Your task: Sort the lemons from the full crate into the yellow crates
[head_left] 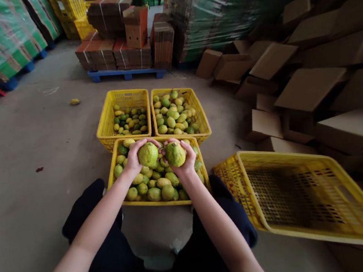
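Cupping one fruit apiece, both hands hover over the front crate, [157,202] and its heap of green and yellow fruit. The left hand [134,158] curls its fingers round a plump green fruit; [148,154] the right hand [187,157] wraps a knobbly fruit [175,154] just beside it, the two fruits held apart. A loosened finger could be the undoing: a drop onto the pile below might bruise the skin or send something bouncing over the rim. Right of the front crate, a skewed crate [232,183] shows its mesh sides. Directly behind the front crate sit the left rear crate [102,126] and the right rear crate, [205,120] the latter piled higher, so a bump could roll its top fruit out. Off beyond, to the right, a jumble of cartons [311,87] looks ready to slide if knocked. Beyond and left, a stray fruit [74,101] lies on the floor, easily stepped on. Straight back, bundled cardboard [132,56] rests on a blue pallet. [126,72] And the writing? Far back left, stacked yellow crates [74,3] carry a pale label, [60,5] too small to read; no brand is legible.
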Demonstrator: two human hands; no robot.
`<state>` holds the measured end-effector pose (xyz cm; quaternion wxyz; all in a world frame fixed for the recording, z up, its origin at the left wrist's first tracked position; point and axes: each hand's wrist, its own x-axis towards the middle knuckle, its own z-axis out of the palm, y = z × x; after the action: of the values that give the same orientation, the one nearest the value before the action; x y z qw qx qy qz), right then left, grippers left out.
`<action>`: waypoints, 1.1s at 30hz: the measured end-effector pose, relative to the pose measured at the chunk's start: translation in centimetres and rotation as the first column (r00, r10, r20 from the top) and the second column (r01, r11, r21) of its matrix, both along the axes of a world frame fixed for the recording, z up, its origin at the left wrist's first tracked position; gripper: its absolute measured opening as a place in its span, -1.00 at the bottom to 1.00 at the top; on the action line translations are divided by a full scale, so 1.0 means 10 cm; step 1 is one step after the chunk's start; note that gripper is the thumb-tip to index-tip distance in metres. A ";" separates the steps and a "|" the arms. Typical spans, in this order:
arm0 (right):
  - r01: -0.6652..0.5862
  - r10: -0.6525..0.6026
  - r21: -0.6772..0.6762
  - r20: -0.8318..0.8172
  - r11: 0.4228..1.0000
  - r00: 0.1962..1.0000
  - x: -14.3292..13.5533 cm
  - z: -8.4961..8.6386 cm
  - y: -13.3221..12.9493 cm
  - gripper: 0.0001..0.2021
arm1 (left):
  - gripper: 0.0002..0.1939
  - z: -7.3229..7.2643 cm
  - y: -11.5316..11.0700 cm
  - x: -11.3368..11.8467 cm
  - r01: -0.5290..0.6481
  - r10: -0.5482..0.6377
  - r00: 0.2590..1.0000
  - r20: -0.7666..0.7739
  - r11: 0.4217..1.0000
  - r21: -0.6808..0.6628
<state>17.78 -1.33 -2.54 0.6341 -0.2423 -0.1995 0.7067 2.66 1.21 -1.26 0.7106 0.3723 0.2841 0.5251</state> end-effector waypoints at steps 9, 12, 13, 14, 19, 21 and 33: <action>0.019 -0.026 -0.076 -0.096 0.997 0.995 -0.02 0.07 -0.02 -0.80 | -0.74 0.07 -0.03 0.01 -0.006 0.013 0.999 0.040 0.985 -0.171; 0.042 -0.070 -0.159 -0.172 0.986 0.983 -0.01 0.07 0.00 -0.80 | -0.76 0.08 -0.01 0.03 -0.024 0.057 0.994 0.089 0.943 -0.332; 0.040 -0.073 -0.170 -0.194 0.985 0.978 -0.01 0.06 0.00 -0.80 | -0.75 0.08 -0.01 0.03 -0.010 0.054 0.993 0.109 0.928 -0.373; 0.036 -0.074 -0.175 -0.213 0.984 0.974 -0.01 0.06 0.01 -0.80 | -0.74 0.08 0.00 0.03 0.008 0.049 0.991 0.128 0.912 -0.410; 0.035 -0.084 -0.194 -0.255 0.980 0.963 0.00 0.06 0.00 -0.74 | -0.72 0.09 0.03 0.03 -0.016 0.153 0.963 0.220 0.851 -0.524; 0.048 -0.103 -0.212 -0.258 0.976 0.961 0.00 0.06 0.00 -0.70 | -0.68 0.10 0.05 0.03 -0.020 0.196 0.945 0.262 0.835 -0.550; 0.100 -0.156 -0.219 -0.258 0.971 0.954 0.03 0.04 0.03 -0.72 | -0.75 0.18 0.06 -0.01 0.165 -0.016 0.960 0.281 0.841 -0.516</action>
<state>18.13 -1.07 -2.19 0.6721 -0.2185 -0.0208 0.7072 2.56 1.82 0.57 0.8418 0.0993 0.3030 0.4356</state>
